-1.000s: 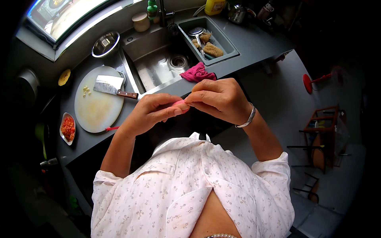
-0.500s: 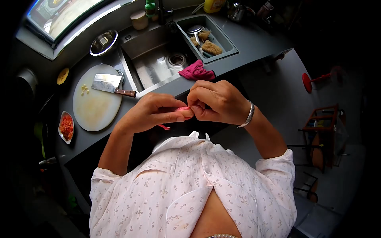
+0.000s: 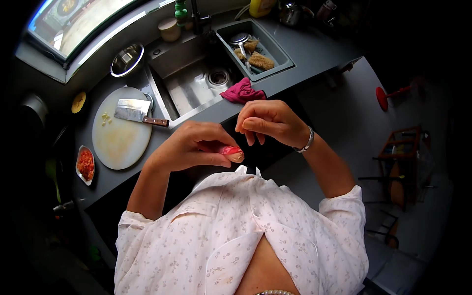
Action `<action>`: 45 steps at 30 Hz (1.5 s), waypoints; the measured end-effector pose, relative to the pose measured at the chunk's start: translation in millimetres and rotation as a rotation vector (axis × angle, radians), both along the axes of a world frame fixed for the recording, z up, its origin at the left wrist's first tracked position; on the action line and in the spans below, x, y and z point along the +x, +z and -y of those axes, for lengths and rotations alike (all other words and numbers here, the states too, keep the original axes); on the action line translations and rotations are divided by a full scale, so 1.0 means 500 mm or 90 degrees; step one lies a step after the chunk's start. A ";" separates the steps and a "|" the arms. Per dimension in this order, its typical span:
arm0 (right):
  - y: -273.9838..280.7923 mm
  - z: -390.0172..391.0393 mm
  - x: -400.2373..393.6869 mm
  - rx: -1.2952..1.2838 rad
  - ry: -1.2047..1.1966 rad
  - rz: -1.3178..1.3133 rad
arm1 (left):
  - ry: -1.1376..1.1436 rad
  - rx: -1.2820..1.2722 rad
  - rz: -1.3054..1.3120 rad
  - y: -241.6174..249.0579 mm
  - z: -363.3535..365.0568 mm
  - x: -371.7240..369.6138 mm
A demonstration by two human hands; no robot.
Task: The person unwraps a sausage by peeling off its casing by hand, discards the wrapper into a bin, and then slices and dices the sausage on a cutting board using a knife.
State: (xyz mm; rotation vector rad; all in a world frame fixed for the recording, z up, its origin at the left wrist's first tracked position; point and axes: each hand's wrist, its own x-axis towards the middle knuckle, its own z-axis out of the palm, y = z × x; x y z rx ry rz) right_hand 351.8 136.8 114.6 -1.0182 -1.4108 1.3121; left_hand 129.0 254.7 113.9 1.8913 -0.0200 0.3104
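Small pink item (image 3: 229, 150) pinched between thumb and fingers of left hand (image 3: 196, 146), held before the chest. Right hand (image 3: 269, 120) just above, fingertips loosely curled, holding nothing visible. Risk: item slipping to the floor, since only fingertips secure it

A small pink-red piece (image 3: 229, 149), slender and glossy, with a darker red tip at its right end, is pinched between the thumb and fingers of the left hand (image 3: 199, 146). It lies roughly level, only its right part showing past the fingertips; what it is cannot be told at this size. It is held in the air in front of the chest, off the near edge of the counter (image 3: 206, 114), just below and apart from the right hand (image 3: 271, 122).
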 end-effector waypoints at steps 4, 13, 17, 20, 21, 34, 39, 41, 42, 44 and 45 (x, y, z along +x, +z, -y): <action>0.026 0.005 -0.009 0.161 0.016 0.133 | 0.037 -0.041 -0.050 -0.006 -0.005 -0.003; 0.048 0.013 -0.032 -0.094 -0.026 0.183 | 0.058 -0.017 -0.135 -0.023 -0.014 0.005; 0.050 0.005 -0.032 -0.191 0.034 0.237 | 0.024 0.092 -0.155 -0.013 -0.012 0.011; 0.043 0.001 -0.031 -0.183 0.060 0.245 | 0.003 0.104 -0.177 -0.007 -0.013 0.013; 0.038 0.001 -0.030 -0.162 0.072 0.250 | -0.006 0.110 -0.176 -0.008 -0.013 0.014; -0.007 0.005 -0.026 -0.170 0.012 0.070 | 0.036 0.084 0.025 -0.032 -0.009 0.018; -0.044 -0.005 -0.020 -0.226 -0.052 -0.173 | 0.070 -0.226 -0.027 -0.066 -0.006 0.017; -0.052 -0.008 -0.015 -0.218 -0.080 -0.204 | 0.014 -0.390 -0.061 -0.074 -0.003 0.018; -0.053 -0.008 -0.011 -0.231 -0.074 -0.262 | 0.003 -0.447 -0.064 -0.078 0.000 0.021; -0.056 -0.009 -0.006 -0.249 -0.066 -0.351 | -0.001 -0.480 -0.076 -0.083 0.002 0.024; -0.054 -0.009 -0.004 -0.245 -0.068 -0.348 | -0.004 -0.477 -0.073 -0.097 0.000 0.024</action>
